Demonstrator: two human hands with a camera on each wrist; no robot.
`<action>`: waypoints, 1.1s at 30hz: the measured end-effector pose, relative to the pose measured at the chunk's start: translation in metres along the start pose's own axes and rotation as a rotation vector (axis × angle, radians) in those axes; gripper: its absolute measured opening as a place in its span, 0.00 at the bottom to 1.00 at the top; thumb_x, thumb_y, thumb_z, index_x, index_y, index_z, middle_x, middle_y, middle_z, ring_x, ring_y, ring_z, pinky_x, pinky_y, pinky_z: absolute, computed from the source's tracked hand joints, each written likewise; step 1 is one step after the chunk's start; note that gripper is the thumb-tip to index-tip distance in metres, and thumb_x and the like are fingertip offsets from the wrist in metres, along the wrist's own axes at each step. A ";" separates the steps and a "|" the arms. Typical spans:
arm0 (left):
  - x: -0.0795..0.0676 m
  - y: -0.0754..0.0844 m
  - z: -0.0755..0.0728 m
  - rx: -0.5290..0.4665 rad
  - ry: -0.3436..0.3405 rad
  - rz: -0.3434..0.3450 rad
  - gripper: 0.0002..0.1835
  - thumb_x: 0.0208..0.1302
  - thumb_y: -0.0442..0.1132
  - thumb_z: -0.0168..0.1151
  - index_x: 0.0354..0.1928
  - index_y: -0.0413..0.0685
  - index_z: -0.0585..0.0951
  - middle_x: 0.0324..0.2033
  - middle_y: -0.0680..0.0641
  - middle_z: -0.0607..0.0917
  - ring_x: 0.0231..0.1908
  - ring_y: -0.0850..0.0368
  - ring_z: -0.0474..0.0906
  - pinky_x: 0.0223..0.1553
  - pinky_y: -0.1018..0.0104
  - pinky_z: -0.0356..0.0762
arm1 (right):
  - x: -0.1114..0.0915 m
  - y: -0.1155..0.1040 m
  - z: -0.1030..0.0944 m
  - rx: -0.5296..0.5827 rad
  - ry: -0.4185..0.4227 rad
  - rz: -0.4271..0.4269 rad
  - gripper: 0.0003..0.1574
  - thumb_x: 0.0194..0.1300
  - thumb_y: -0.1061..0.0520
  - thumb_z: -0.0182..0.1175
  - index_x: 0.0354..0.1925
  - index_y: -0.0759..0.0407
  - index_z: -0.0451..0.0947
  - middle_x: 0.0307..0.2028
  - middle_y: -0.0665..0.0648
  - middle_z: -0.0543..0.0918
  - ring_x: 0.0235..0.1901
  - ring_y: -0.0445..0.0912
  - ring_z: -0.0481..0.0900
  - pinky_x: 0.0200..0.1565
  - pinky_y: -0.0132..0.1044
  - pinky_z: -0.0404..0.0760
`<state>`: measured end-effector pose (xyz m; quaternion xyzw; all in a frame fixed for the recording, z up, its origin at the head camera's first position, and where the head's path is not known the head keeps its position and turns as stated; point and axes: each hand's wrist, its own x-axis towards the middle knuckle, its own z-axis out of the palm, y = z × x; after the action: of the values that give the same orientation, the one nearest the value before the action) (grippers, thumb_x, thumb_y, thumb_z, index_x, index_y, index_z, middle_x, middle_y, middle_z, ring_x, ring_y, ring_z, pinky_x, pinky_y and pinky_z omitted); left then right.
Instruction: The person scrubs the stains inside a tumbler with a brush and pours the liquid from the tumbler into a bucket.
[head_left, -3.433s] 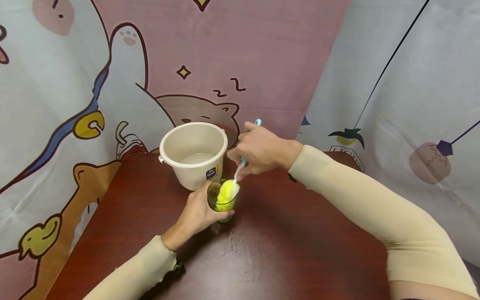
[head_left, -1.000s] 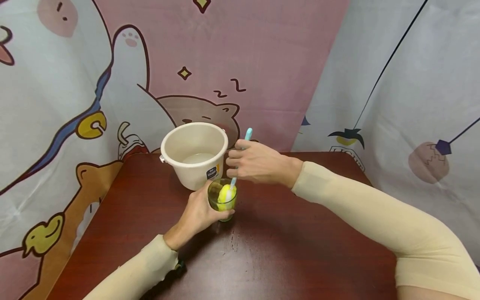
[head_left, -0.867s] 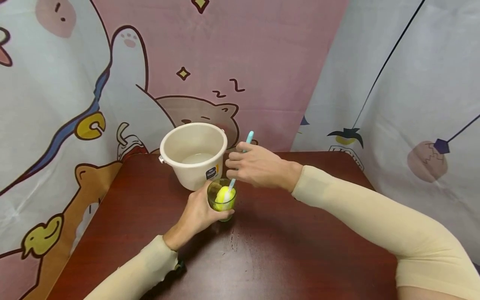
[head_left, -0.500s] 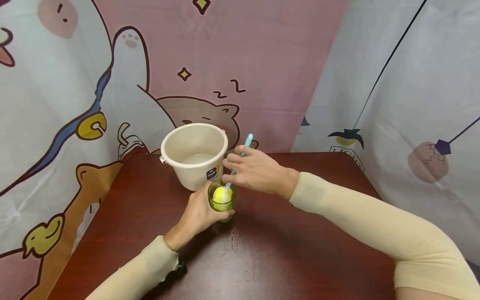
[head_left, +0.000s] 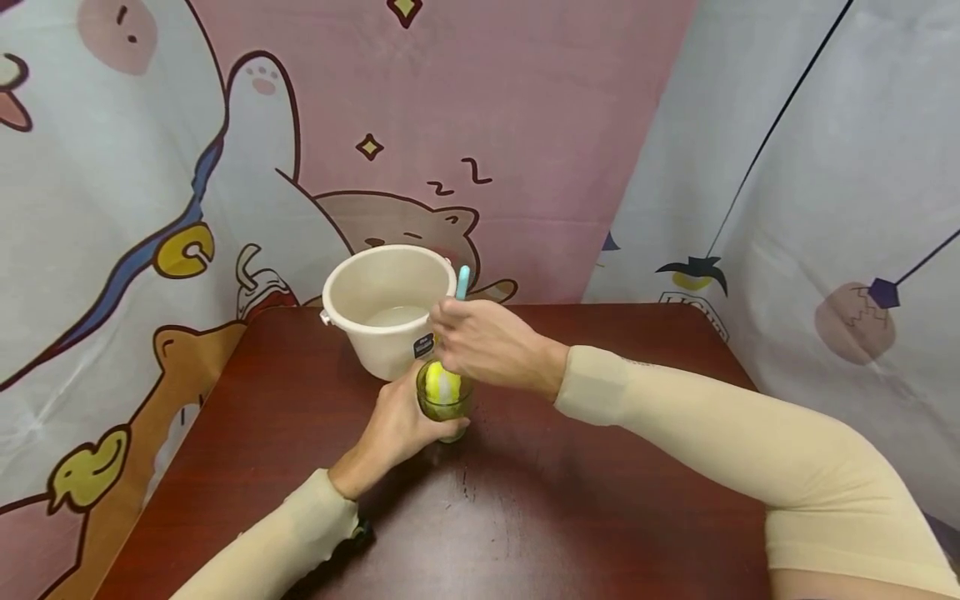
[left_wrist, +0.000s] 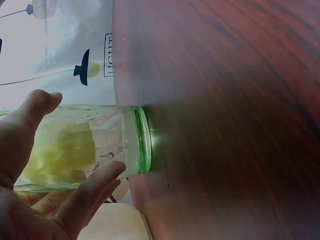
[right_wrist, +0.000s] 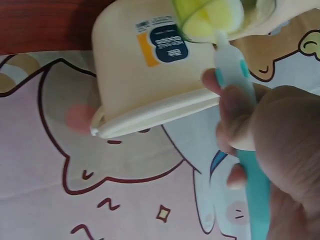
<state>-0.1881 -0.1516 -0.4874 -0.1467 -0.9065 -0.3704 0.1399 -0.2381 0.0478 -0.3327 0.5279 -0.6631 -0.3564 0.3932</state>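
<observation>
My left hand (head_left: 401, 417) grips a green-tinted drinking glass (left_wrist: 111, 132) from the side, thumb on one side and fingers on the other. The glass's thick base is at or just above the table; I cannot tell which. Inside the glass sits the yellow and white sponge head (head_left: 442, 385) of a cup brush. Above the rim, my right hand (head_left: 491, 346) holds the brush by its turquoise handle (right_wrist: 254, 185), fingers wrapped round it. The handle's top end (head_left: 462, 282) sticks up past the hand. In the left wrist view the sponge shows as a blurred yellow mass through wet glass.
A cream bucket (head_left: 371, 354) with some liquid at its bottom stands just behind the glass, very near both hands. The dark red wooden table (head_left: 600, 500) carries small wet marks in front of the glass. A cartoon-printed curtain (head_left: 540, 125) hangs behind and at the sides.
My right hand has shifted left over the glass, and the brush handle has swung to nearly upright. The sponge head has turned and moved left inside the glass. My left hand keeps still.
</observation>
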 end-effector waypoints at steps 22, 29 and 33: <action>0.002 -0.001 0.002 0.004 -0.024 -0.051 0.52 0.45 0.55 0.98 0.73 0.51 0.82 0.52 0.48 0.95 0.51 0.45 0.94 0.56 0.47 0.92 | -0.011 0.037 0.017 0.551 -0.238 0.048 0.08 0.67 0.49 0.82 0.41 0.31 0.97 0.38 0.47 0.92 0.52 0.49 0.83 0.65 0.52 0.70; 0.003 0.000 0.002 -0.001 -0.017 -0.058 0.53 0.44 0.53 0.99 0.73 0.54 0.82 0.54 0.49 0.96 0.54 0.45 0.94 0.58 0.46 0.92 | -0.040 0.027 0.027 0.766 -0.256 0.218 0.17 0.67 0.56 0.84 0.47 0.32 0.98 0.35 0.48 0.92 0.42 0.50 0.82 0.54 0.54 0.69; 0.002 0.001 0.003 0.008 -0.015 -0.060 0.53 0.43 0.53 0.99 0.73 0.54 0.82 0.55 0.49 0.96 0.54 0.46 0.95 0.58 0.46 0.93 | -0.053 0.013 0.028 0.858 -0.213 0.346 0.19 0.66 0.61 0.83 0.47 0.35 0.99 0.31 0.48 0.91 0.35 0.49 0.81 0.48 0.52 0.64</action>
<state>-0.1905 -0.1482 -0.4881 -0.1217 -0.9130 -0.3695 0.1227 -0.2613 0.1039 -0.3413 0.4848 -0.8653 -0.0319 0.1231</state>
